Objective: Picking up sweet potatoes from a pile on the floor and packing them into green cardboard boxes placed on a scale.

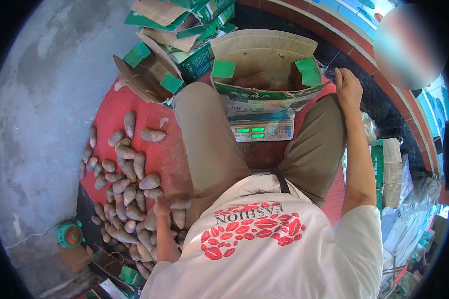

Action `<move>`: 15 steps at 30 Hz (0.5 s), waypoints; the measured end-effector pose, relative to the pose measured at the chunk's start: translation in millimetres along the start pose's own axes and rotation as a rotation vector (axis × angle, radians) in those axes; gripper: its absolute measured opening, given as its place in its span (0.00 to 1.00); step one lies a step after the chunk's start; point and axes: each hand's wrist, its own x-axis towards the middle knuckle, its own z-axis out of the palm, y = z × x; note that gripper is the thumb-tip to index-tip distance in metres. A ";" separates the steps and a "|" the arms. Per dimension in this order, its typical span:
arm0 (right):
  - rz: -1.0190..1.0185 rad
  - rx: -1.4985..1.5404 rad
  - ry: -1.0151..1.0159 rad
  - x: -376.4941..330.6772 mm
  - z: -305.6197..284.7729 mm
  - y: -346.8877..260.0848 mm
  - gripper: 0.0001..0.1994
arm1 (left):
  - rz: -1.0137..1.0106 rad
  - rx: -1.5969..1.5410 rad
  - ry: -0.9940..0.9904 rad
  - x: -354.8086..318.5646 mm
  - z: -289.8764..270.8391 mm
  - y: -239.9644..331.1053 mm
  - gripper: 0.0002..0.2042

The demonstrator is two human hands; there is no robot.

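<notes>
My left hand [161, 206] is low beside my left thigh, at the edge of a heap of brown sweet potatoes [134, 213]. Its fingers close on one sweet potato [178, 201], which looks smeared by motion. My right hand [350, 90] rests by my right knee, with nothing visible in it. Its fingers reach toward the right corner of a green and brown cardboard box [264, 46] in front of me. Several sweet potatoes [257, 80] lie inside, partly hidden in shadow. Under the box, between my knees, a digital scale [264, 131] has its green display lit.
A smaller open carton [149, 74] stands left of the box, with flattened cartons [184, 22] piled behind. Red sheeting [104, 107] covers the floor under the heap. A teal round device [71, 234] sits far left. Another carton [391, 172] and plastic bags [421, 187] are at right.
</notes>
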 end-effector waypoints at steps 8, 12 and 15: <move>-0.007 0.044 -0.033 -4.8 0.9 6.8 0.10 | 0.265 -0.585 0.706 81.6 -219.4 215.2 0.20; -0.012 0.049 0.039 -7.1 -2.0 10.4 0.10 | 0.363 -0.719 0.790 107.1 -279.1 291.9 0.19; 0.003 0.064 0.043 -7.3 -0.3 11.7 0.10 | 0.501 -1.013 0.678 124.3 -292.0 345.5 0.19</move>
